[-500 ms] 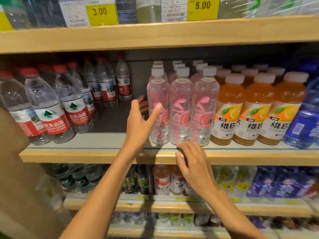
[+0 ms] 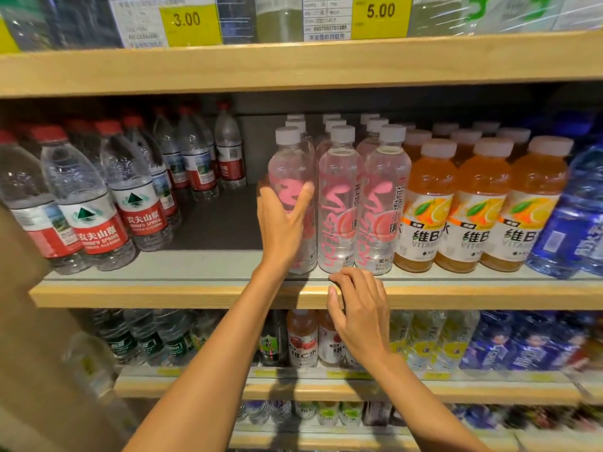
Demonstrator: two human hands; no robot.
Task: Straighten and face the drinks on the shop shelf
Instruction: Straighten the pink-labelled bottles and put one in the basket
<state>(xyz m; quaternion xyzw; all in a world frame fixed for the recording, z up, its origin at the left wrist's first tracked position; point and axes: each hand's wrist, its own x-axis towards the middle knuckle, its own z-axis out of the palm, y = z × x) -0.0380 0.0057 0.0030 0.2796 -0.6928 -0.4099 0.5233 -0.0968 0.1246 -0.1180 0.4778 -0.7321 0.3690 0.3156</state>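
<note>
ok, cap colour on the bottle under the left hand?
White cap on the pink bottle, head view.

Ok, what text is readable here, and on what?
"3.00": left yellow price tag
"5.00": right yellow price tag
"农夫山泉": red-labelled water bottles
"维B", "VITAM": orange drink bottles
"芒顿小镇": pink bottles
Too small or blurred: small print on the tags, pink script, lower-shelf labels.
</note>
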